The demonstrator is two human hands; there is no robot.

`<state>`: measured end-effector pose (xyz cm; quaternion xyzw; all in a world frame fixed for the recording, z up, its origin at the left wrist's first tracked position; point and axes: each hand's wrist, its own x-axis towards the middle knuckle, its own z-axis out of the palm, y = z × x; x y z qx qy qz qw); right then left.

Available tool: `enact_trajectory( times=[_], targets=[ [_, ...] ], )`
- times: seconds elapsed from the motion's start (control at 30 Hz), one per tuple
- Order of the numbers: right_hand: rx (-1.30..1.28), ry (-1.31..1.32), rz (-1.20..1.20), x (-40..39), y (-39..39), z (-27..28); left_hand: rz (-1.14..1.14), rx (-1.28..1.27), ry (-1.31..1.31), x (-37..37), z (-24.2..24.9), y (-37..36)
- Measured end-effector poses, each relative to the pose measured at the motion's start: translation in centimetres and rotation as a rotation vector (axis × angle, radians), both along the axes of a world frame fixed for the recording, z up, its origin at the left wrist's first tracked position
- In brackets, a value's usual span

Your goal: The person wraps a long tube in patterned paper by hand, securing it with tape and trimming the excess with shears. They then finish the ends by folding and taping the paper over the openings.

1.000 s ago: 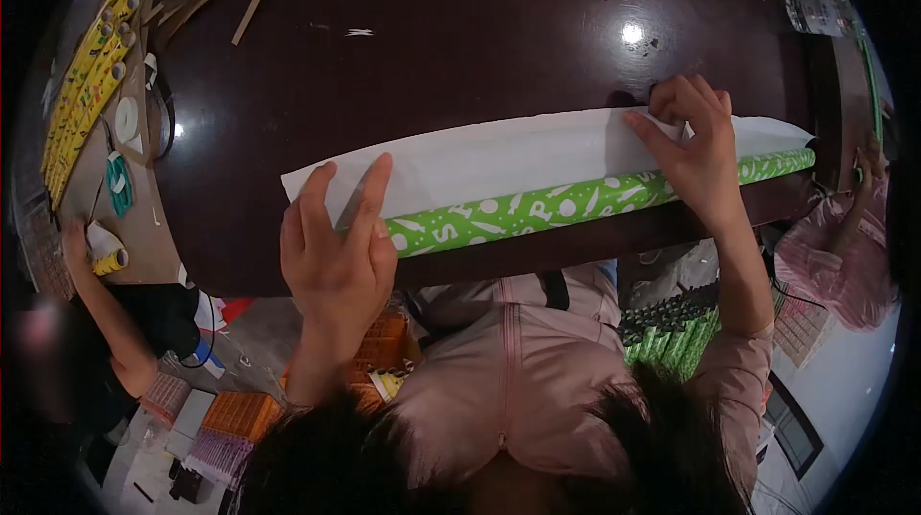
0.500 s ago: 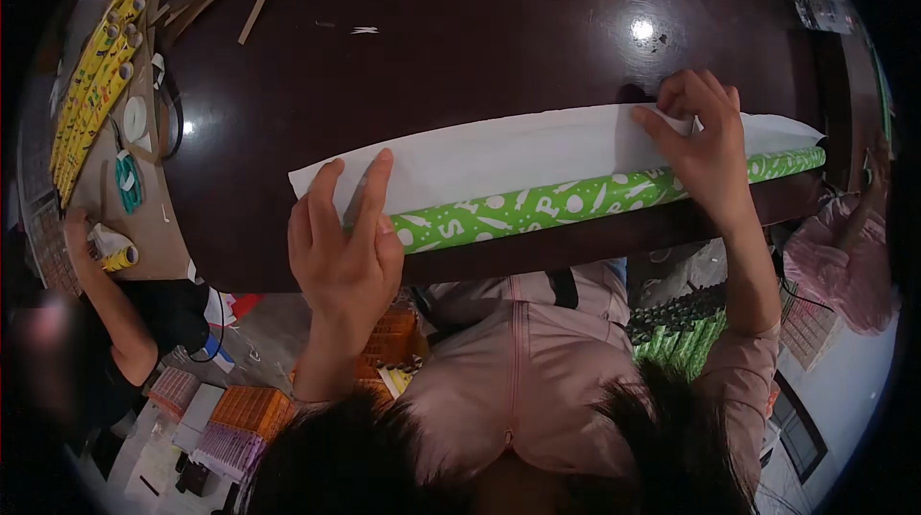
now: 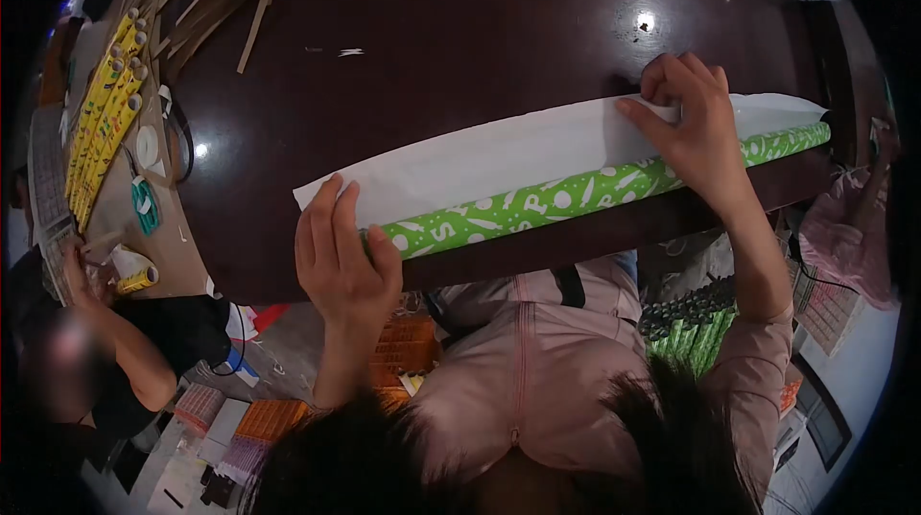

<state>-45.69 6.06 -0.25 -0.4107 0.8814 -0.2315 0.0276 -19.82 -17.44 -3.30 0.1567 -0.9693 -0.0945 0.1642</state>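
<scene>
A roll of green wrapping paper point(image 3: 556, 198) with white shapes and letters lies along the near side of the dark table. Its loose white underside point(image 3: 508, 152) stretches out on the far side of the roll. My left hand point(image 3: 347, 251) rests over the roll's left end, fingers extended onto the white sheet and thumb apart at the green part. Toward the right end, my right hand point(image 3: 698, 122) has bent fingers and thumb closed on the sheet's far edge. Its wrist crosses over the roll and hides part of it.
Yellow printed rolls point(image 3: 104, 127) lie at the left beside teal-handled scissors point(image 3: 145, 203) and white tape point(image 3: 148, 147). Thin brown strips point(image 3: 264, 7) cover the far left of the dark table point(image 3: 460, 45). A co-worker's arm point(image 3: 134, 352) is at the left, and another person sits at the right.
My left hand's fingers have drawn closer together at the left end of the paper. The right hand keeps its place on the far edge. The whole view has tilted slightly.
</scene>
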Motion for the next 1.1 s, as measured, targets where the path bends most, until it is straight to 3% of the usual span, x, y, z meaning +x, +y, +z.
enact_trajectory(
  times=[0.4,0.47,0.57,0.9,1.1],
  targets=[
    [-0.004,-0.008,0.018,0.1,0.2,0.3,-0.078,0.01,-0.059,-0.4,1.9,0.1],
    [0.001,-0.007,0.016,0.1,0.3,0.1,-0.044,-0.142,-0.123,-1.0,2.1,0.9],
    [0.003,0.006,0.018,0.0,0.2,0.2,-0.104,-0.025,-0.176,-3.7,2.2,3.8],
    [0.016,0.033,0.024,0.0,0.0,0.2,-0.25,0.144,0.073,-11.8,2.2,14.0],
    [0.002,0.055,0.031,0.0,0.0,0.1,-0.239,0.141,0.084,-12.3,1.3,14.6]
  ],
)
